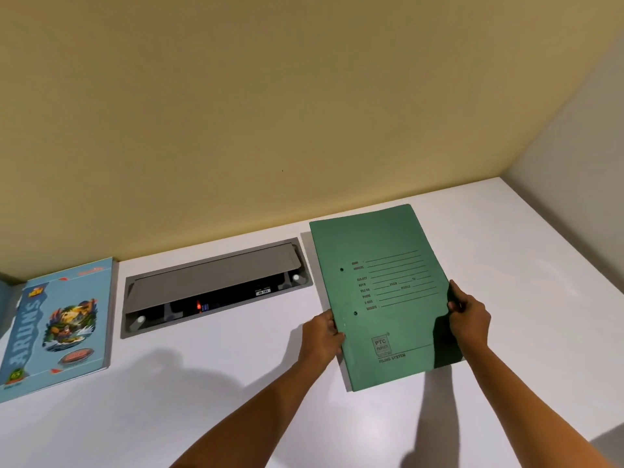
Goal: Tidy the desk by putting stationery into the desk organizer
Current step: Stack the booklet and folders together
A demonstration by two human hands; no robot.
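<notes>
A green file folder (381,285) with printed form lines is held over the white desk (236,383) at the right of centre. My left hand (322,336) grips its left edge and my right hand (467,315) grips its right edge. The folder's far end reaches toward the wall, and its near end looks slightly raised above the desk. No desk organizer is in view.
A blue notebook (59,325) with a cartoon cover lies at the left edge of the desk. A grey cable hatch (216,285) is set into the desk, its flap partly open. A yellow wall runs behind the desk and a white wall stands to the right.
</notes>
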